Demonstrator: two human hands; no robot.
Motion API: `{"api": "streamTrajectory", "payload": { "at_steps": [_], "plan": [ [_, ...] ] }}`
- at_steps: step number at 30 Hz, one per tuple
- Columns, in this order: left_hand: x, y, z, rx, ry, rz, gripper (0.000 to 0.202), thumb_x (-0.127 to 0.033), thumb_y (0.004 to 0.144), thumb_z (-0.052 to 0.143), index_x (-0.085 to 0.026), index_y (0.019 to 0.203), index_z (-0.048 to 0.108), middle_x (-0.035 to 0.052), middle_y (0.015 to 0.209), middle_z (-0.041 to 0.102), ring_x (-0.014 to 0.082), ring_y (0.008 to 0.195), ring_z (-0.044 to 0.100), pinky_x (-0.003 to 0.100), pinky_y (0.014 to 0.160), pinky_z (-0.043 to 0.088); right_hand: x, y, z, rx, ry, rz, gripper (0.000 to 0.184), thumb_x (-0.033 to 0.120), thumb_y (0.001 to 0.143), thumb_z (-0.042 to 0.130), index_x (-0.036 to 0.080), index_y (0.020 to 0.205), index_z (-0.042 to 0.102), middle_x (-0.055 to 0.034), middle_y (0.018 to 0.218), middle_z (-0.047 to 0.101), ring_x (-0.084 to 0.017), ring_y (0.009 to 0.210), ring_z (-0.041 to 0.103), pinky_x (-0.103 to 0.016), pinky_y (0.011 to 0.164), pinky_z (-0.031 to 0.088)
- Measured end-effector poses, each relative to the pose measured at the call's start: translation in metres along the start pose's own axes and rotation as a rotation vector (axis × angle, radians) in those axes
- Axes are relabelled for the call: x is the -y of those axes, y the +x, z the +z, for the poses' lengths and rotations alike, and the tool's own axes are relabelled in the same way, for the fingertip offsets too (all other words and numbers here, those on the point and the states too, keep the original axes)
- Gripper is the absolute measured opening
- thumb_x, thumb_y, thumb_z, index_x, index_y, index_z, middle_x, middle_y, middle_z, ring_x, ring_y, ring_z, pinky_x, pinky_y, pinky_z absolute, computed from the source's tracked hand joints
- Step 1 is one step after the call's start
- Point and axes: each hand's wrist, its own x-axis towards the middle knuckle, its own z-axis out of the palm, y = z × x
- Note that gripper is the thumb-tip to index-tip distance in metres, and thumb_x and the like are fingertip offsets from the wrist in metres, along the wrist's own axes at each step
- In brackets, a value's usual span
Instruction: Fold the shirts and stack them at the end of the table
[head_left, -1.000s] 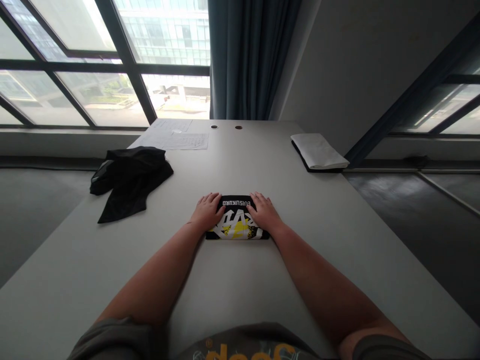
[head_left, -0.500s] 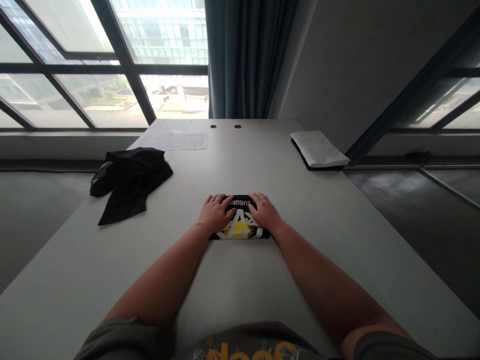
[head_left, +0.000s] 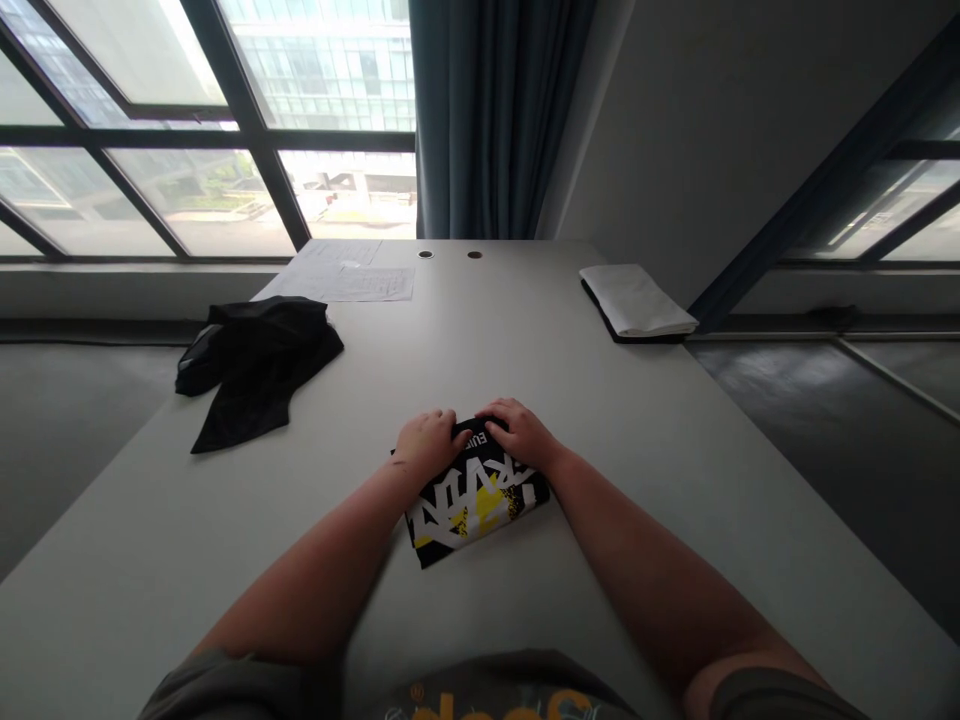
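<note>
A folded black T-shirt (head_left: 480,495) with white lettering and a yellow print lies at a slant on the white table in front of me. Its near left corner points toward me. My left hand (head_left: 429,443) grips its far left part, thumb on top and fingers curled over the far edge. On the far right part, my right hand (head_left: 519,430) holds the cloth the same way. The fingertips of both hands are partly hidden at that edge.
A crumpled black garment (head_left: 266,360) lies on the table (head_left: 465,340) at the left. Printed paper sheets (head_left: 367,284) rest at the far left. A folded white cloth (head_left: 637,300) on a black one sits at the far right edge. Behind are windows and a blue curtain (head_left: 487,120).
The T-shirt has come toward me and turned, its left end now nearer my body. More of its print shows. Both hands have shifted slightly nearer and now hold its far edge.
</note>
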Motion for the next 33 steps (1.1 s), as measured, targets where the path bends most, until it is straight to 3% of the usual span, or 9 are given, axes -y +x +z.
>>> {"api": "streamTrajectory", "payload": {
  "at_steps": [6, 9, 12, 17, 22, 25, 27, 30, 33],
  "plan": [
    [0.004, 0.001, 0.002, 0.013, -0.01, 0.035, 0.031, -0.05, 0.104, 0.049, -0.023, 0.109, 0.063, 0.0089, 0.118, 0.072, 0.0256, 0.112, 0.068, 0.035, 0.092, 0.05, -0.003, 0.001, 0.004, -0.041, -0.319, 0.175, 0.016, 0.026, 0.097, 0.062, 0.019, 0.102, 0.075, -0.0104, 0.106, 0.068, -0.026, 0.108, 0.056, -0.042, 0.106, 0.042],
    [0.003, 0.001, 0.002, -0.018, -0.011, 0.059, 0.03, -0.047, 0.106, 0.044, -0.023, 0.108, 0.061, 0.009, 0.12, 0.072, 0.0254, 0.112, 0.068, 0.035, 0.091, 0.05, -0.005, 0.001, 0.002, -0.063, -0.324, 0.217, 0.017, 0.031, 0.097, 0.061, 0.018, 0.097, 0.073, -0.0112, 0.107, 0.067, -0.027, 0.109, 0.055, -0.042, 0.106, 0.042],
    [0.002, 0.001, 0.0, -0.023, -0.043, 0.038, 0.032, -0.048, 0.107, 0.039, -0.024, 0.11, 0.059, 0.0085, 0.114, 0.074, 0.0252, 0.105, 0.071, 0.034, 0.086, 0.05, -0.006, 0.001, -0.002, -0.103, -0.16, 0.206, 0.015, 0.03, 0.095, 0.058, 0.019, 0.095, 0.068, -0.0093, 0.106, 0.068, -0.025, 0.107, 0.058, -0.041, 0.104, 0.044],
    [0.008, 0.006, -0.002, 0.003, -0.083, -0.009, 0.036, -0.053, 0.106, 0.039, -0.025, 0.115, 0.06, 0.0087, 0.107, 0.076, 0.026, 0.1, 0.072, 0.034, 0.082, 0.05, -0.004, -0.002, -0.008, -0.066, 0.297, 0.392, 0.026, 0.047, 0.094, 0.059, 0.022, 0.101, 0.06, 0.0005, 0.085, 0.066, -0.018, 0.078, 0.06, -0.031, 0.076, 0.052],
    [0.027, 0.016, -0.001, -0.001, -0.078, -0.086, 0.041, -0.055, 0.105, 0.037, -0.025, 0.112, 0.064, 0.0095, 0.107, 0.076, 0.0264, 0.098, 0.072, 0.034, 0.079, 0.049, -0.001, -0.005, -0.015, 0.086, 0.792, 0.525, 0.049, 0.045, 0.09, 0.067, 0.026, 0.13, 0.047, -0.003, 0.108, 0.072, -0.02, 0.087, 0.071, -0.033, 0.075, 0.06],
    [0.035, 0.019, -0.001, -0.022, -0.081, -0.119, 0.042, -0.055, 0.105, 0.035, -0.025, 0.11, 0.064, 0.0095, 0.107, 0.076, 0.0273, 0.098, 0.072, 0.034, 0.078, 0.049, 0.003, -0.007, -0.018, 0.244, 0.921, 0.507, 0.07, 0.041, 0.088, 0.072, 0.032, 0.149, 0.036, -0.0047, 0.118, 0.073, -0.023, 0.093, 0.075, -0.038, 0.08, 0.063],
    [0.037, 0.019, 0.0, -0.035, -0.079, -0.131, 0.042, -0.055, 0.105, 0.034, -0.026, 0.11, 0.064, 0.0093, 0.105, 0.076, 0.0275, 0.097, 0.072, 0.034, 0.077, 0.049, 0.004, -0.007, -0.019, 0.298, 0.895, 0.458, 0.068, 0.038, 0.088, 0.073, 0.031, 0.149, 0.043, -0.0053, 0.121, 0.073, -0.023, 0.099, 0.074, -0.039, 0.085, 0.063],
    [0.038, 0.018, 0.002, -0.055, -0.074, -0.124, 0.041, -0.053, 0.106, 0.033, -0.026, 0.11, 0.064, 0.0087, 0.104, 0.077, 0.0266, 0.096, 0.072, 0.034, 0.078, 0.049, 0.004, -0.006, -0.019, 0.31, 0.729, 0.437, 0.048, 0.036, 0.088, 0.073, 0.023, 0.133, 0.064, -0.0062, 0.118, 0.074, -0.023, 0.101, 0.073, -0.035, 0.087, 0.062],
    [0.039, 0.018, 0.003, -0.067, -0.085, -0.089, 0.04, -0.049, 0.107, 0.031, -0.027, 0.112, 0.064, 0.0081, 0.105, 0.077, 0.0261, 0.096, 0.072, 0.034, 0.079, 0.048, 0.004, -0.005, -0.019, 0.304, 0.668, 0.423, 0.044, 0.036, 0.088, 0.072, 0.022, 0.13, 0.069, -0.0065, 0.119, 0.075, -0.023, 0.102, 0.073, -0.035, 0.087, 0.061]
  ]
}}
